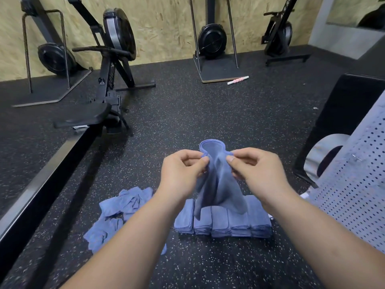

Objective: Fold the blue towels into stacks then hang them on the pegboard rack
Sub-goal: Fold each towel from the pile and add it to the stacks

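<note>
A blue towel hangs in the air in front of me, its top edge looping up between my hands. My left hand pinches the top edge on the left side and my right hand pinches it on the right. Below the hanging towel, a row of several folded blue towel stacks stands on the floor. A loose heap of unfolded blue towels lies to the left of the stacks, partly hidden by my left forearm.
The grey perforated pegboard rack leans at the right edge, with a black box and a curved metal part behind it. A rowing machine extends along the left. Other exercise machines stand against the far wooden wall. A pink roller lies on the speckled floor.
</note>
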The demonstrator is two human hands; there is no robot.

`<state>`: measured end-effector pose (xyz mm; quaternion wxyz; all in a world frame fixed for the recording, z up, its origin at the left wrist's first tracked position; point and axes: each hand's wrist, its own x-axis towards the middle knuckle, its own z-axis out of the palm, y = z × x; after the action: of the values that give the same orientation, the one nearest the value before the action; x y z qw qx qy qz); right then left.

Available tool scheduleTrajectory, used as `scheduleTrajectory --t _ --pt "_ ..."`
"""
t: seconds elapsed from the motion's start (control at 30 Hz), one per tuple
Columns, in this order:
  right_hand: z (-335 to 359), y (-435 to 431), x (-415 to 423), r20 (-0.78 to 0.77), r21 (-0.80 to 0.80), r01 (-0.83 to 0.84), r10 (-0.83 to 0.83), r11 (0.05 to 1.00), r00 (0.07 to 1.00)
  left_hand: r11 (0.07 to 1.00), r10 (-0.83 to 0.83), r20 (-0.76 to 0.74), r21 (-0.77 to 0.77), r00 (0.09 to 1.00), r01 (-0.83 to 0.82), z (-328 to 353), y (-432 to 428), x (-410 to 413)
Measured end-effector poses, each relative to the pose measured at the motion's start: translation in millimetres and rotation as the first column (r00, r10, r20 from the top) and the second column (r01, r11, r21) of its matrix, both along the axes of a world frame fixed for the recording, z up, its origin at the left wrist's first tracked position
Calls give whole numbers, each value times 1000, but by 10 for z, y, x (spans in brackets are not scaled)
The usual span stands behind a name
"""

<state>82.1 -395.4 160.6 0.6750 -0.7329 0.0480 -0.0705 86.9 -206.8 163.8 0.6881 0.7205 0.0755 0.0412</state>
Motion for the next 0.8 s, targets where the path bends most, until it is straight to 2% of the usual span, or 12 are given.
scheduleTrajectory --t 0.23,0.47,0.67,0.8 --pt "-8 97 -20 101 -241 22 2 970 995 996 -37 39 79 999 34 -30 -166 -10" --pt "-2 75 -42 134 -342 74 -29 937 991 993 -55 20 109 998 52 -21 -175 -44" --pt "-7 114 -93 177 -473 75 11 878 984 984 -97 39 152 995 90 -34 -204 -79" --pt "-47 152 -150 208 -498 75 34 864 978 988 -119 18 100 993 117 -41 -220 -99"
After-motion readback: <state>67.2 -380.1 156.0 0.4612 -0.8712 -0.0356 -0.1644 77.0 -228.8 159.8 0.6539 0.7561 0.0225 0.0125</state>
